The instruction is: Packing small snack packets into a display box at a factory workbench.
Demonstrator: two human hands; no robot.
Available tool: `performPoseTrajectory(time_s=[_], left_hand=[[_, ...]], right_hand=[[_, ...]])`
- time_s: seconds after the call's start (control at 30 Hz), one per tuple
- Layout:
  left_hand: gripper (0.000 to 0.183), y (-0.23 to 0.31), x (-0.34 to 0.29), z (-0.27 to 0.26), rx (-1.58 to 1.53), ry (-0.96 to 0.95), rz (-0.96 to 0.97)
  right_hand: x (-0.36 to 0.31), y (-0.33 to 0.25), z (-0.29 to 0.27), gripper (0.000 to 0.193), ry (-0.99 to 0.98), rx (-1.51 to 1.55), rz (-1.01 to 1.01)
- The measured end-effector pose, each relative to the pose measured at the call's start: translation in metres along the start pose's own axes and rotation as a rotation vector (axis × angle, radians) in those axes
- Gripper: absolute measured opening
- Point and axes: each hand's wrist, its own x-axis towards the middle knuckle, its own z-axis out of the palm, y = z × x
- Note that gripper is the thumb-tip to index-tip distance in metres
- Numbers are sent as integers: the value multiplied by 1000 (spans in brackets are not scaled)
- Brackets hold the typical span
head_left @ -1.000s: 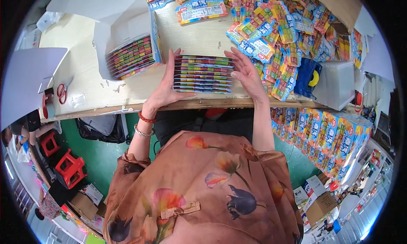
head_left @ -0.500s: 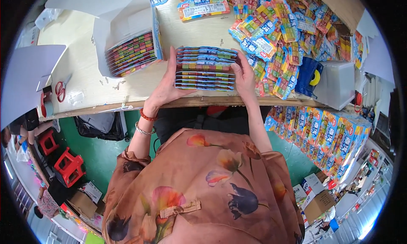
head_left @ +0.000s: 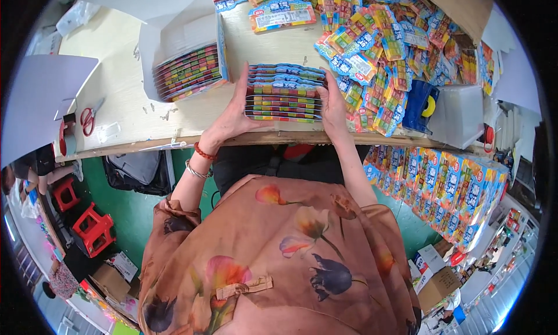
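Between my two hands I hold a stack of candy packs point(head_left: 285, 95), their blue wavy edges and rows of coloured pieces lined up toward me. My left hand point(head_left: 233, 111) presses against the left end of the stack, and my right hand point(head_left: 332, 107) grips the right end with its thumb over the packs. To the left stands an open white box point(head_left: 152, 56) with a row of similar candy packs point(head_left: 189, 73) inside. A pile of loose candy packs point(head_left: 378, 50) spreads over the right of the table, close to my right hand.
On the table point(head_left: 122, 38) lie red-handled scissors point(head_left: 88, 120) at the left. A blue tape dispenser point(head_left: 419, 105) and a clear plastic bin point(head_left: 459, 114) stand at the right edge. Filled display boxes point(head_left: 436, 184) are stacked below, right; red stools point(head_left: 93, 230) stand on the left floor.
The stack in my hands has tipped a little, so more of the upper packs' blue edges show. The view has shifted slightly, moving the white box rightward in the picture.
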Motion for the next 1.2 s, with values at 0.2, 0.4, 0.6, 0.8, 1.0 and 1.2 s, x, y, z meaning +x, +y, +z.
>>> performPoseTrajectory(time_s=[0.2,0.4,0.6,0.8,1.0,1.2], left_hand=[[131,-3,2,4,83,61,90],[129,-2,6,-1,106,64,54],[104,-8,12,-3,16,52,101],[102,-4,2,-1,131,95,155],[99,0,2,-3,182,104,191],[97,1,10,-11,137,63,197]], right_hand=[[-1,3,-2,36,-4,-29,0],[0,-2,-2,36,-14,-6,-12],[0,-11,-5,33,11,-59,-51],[-4,-16,-10,40,-116,38,71],[-4,-9,-14,35,-140,131,83],[-2,-20,-13,33,-126,136,95]])
